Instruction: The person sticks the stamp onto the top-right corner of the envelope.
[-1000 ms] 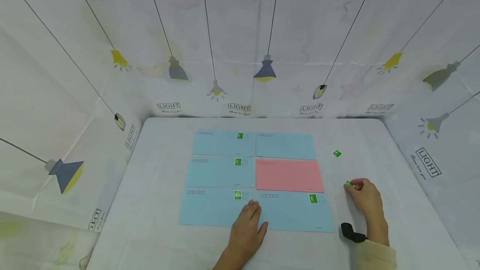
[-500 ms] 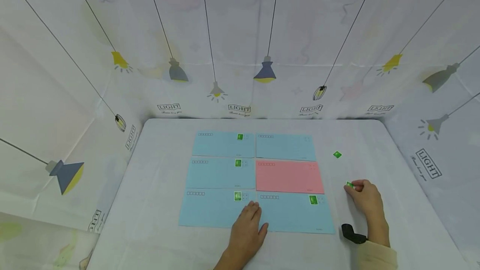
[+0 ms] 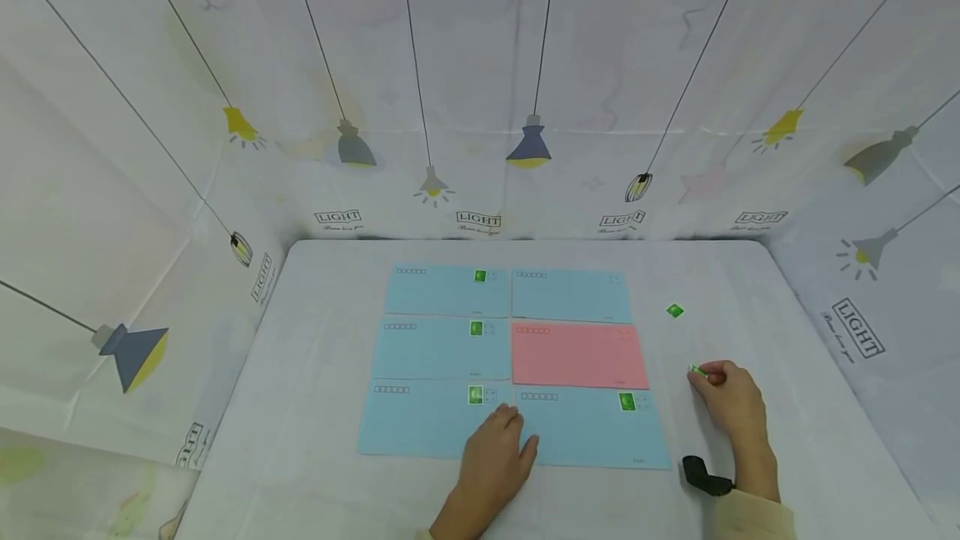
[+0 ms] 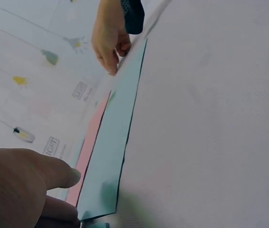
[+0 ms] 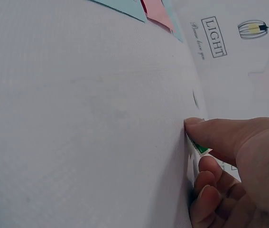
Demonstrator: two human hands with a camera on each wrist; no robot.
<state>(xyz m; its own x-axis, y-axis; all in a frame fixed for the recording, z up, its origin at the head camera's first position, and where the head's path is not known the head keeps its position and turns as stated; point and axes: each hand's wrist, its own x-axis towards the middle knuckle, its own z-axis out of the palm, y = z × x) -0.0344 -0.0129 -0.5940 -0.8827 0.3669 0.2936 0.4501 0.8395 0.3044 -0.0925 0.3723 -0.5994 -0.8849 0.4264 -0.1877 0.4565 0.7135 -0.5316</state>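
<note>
On the table's right side, my right hand [image 3: 731,402] pinches a small green postage stamp [image 3: 698,371] between thumb and fingers. In the right wrist view the stamp [image 5: 201,149] is tilted at the table surface, partly hidden by the thumb. My left hand [image 3: 493,461] rests with extended fingers on the lower left blue envelope [image 3: 420,427], by its border with the lower right blue envelope [image 3: 592,440]. Above the latter lies a pink envelope [image 3: 577,357]. Green stamps sit on the three left envelopes and the lower right one. Another loose stamp [image 3: 675,311] lies beyond my right hand.
The envelopes lie in two columns, with another blue envelope [image 3: 570,294] at the upper right. A white cloth covers the table [image 3: 307,357]. Cloth walls [image 3: 450,65] printed with lamps rise behind it and at the sides. A black device [image 3: 705,476] is at my right wrist.
The pinched stamp has tilted, so less of its green face shows in the head view. Both hands stay nearly in place. The envelopes have not moved on the table.
</note>
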